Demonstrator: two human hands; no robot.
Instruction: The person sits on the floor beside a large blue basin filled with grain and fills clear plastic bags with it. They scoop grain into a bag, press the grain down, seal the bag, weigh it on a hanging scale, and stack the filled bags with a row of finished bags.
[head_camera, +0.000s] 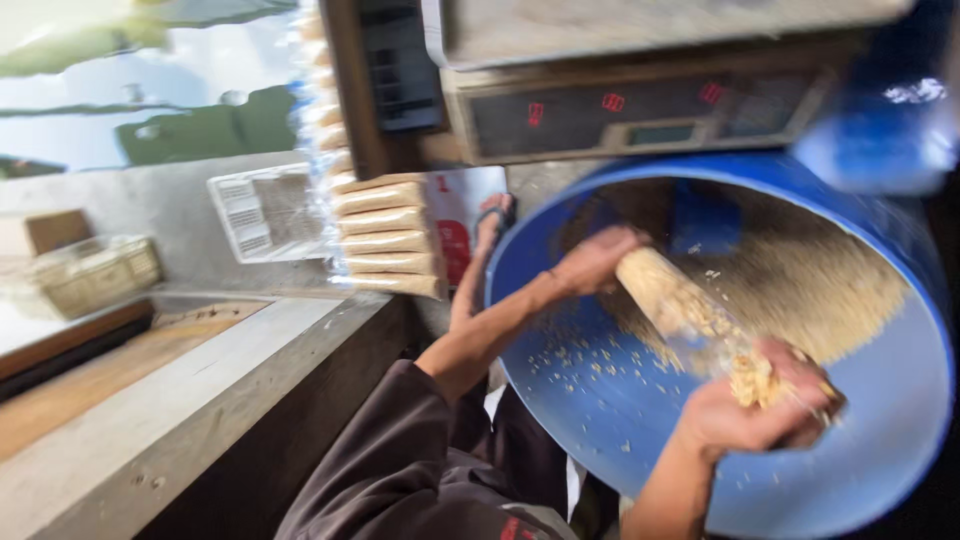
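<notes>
Both hands were inside the tilted blue drum (900, 400): my left hand (597, 258) closed round the far end of a long clear bag (672, 298) of pale grain, my right hand (765, 400) gripping its open mouth, I think, though blur hid the fingers. Grain (800, 270) lay heaped against the drum wall. I judged that a loosened right grip would spill grain past the rim. Filled bags (390, 235) were stacked near the scale (640, 115).
</notes>
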